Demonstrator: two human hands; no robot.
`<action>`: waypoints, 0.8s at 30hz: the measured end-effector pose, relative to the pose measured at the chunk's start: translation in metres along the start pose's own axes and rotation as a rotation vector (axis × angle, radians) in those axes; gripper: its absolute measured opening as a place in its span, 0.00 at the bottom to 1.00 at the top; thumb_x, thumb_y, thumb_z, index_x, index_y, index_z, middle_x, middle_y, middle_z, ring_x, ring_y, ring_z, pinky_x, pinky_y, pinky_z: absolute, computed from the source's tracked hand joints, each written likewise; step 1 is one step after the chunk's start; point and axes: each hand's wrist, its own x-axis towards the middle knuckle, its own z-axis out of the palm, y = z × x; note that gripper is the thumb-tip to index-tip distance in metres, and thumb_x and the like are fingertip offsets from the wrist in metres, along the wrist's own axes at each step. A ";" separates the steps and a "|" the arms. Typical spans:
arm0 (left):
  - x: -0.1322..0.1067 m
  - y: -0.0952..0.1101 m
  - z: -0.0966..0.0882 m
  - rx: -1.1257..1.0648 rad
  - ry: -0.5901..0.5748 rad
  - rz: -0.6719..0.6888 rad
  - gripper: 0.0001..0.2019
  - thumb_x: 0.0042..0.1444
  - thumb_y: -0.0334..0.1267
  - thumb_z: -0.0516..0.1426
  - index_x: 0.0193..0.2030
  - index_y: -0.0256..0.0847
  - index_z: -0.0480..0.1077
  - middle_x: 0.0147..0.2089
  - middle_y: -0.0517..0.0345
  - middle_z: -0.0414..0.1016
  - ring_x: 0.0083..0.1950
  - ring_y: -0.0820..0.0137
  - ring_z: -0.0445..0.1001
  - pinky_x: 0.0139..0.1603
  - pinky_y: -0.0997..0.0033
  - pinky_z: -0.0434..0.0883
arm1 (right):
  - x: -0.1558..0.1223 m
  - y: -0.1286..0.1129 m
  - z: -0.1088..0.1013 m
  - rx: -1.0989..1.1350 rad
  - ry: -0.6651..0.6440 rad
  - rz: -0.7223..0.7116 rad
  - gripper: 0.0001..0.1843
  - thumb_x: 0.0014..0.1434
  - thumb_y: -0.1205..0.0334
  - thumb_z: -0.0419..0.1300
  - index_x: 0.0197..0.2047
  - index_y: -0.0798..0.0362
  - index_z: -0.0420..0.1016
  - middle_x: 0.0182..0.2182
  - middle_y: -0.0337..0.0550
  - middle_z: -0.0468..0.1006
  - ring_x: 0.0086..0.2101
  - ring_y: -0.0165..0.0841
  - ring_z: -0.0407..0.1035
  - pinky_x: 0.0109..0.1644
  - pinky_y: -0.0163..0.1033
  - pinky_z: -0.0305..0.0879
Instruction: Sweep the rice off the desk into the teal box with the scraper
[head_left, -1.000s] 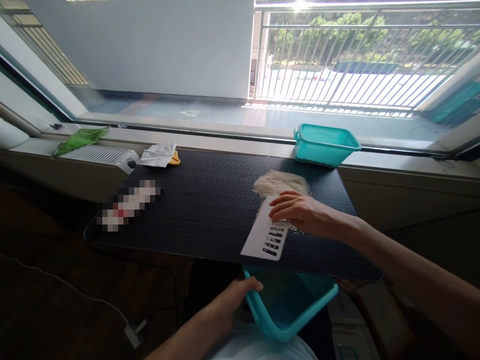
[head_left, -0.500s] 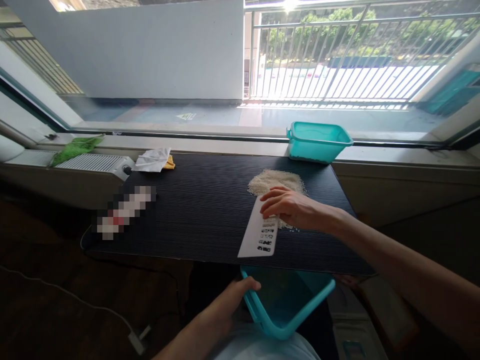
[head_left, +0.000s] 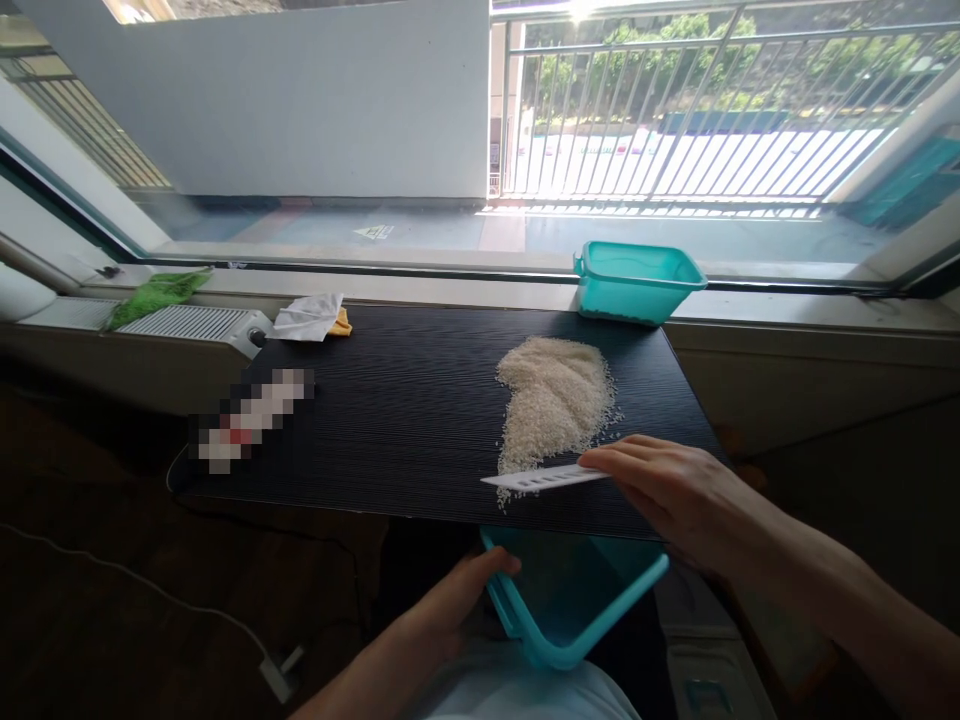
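My right hand [head_left: 675, 490] is closed on the right end of a flat white plastic scraper with slots [head_left: 551, 478], tilted almost edge-on over the table's near part. Behind it lies a spread pile of white rice [head_left: 559, 395], with some grains under and around the scraper's left end. My left hand [head_left: 480, 580] grips the left rim of a teal plastic bin [head_left: 585, 645], thumb over the edge; the other fingers are hidden. The bin sits just below the table's near edge, its mouth facing up.
The dark table [head_left: 397, 420] stands against a window sill. A second teal bin [head_left: 637, 285] is at its far right. A white and yellow cloth [head_left: 307, 317] lies far left, near a radiator [head_left: 199, 330] with a green cloth [head_left: 161, 297]. A white cable [head_left: 150, 580] runs across the floor.
My right hand has drawn the scraper right and nearer and turned it crosswise, uncovering the rice, which now reaches closer to the near edge. My left hand and the bin have hardly moved.
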 end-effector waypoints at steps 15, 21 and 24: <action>0.000 0.003 -0.013 0.055 -0.102 0.012 0.28 0.39 0.48 0.65 0.47 0.37 0.72 0.43 0.46 0.78 0.47 0.55 0.74 0.44 0.60 0.71 | -0.029 -0.010 0.018 0.067 -0.044 -0.028 0.20 0.60 0.77 0.48 0.43 0.51 0.77 0.37 0.45 0.83 0.35 0.35 0.73 0.38 0.39 0.68; -0.005 0.004 -0.013 0.015 -0.075 -0.006 0.27 0.38 0.46 0.65 0.46 0.36 0.71 0.38 0.48 0.78 0.44 0.55 0.75 0.45 0.58 0.72 | -0.005 -0.017 0.010 0.015 -0.007 -0.004 0.17 0.60 0.76 0.49 0.42 0.52 0.76 0.32 0.44 0.80 0.33 0.36 0.71 0.35 0.37 0.65; -0.010 0.006 -0.016 0.001 -0.079 0.007 0.29 0.37 0.46 0.66 0.48 0.36 0.70 0.41 0.47 0.78 0.46 0.54 0.75 0.45 0.56 0.72 | 0.014 -0.020 0.012 -0.004 -0.032 0.027 0.16 0.60 0.76 0.49 0.40 0.52 0.75 0.30 0.44 0.78 0.32 0.36 0.71 0.34 0.37 0.64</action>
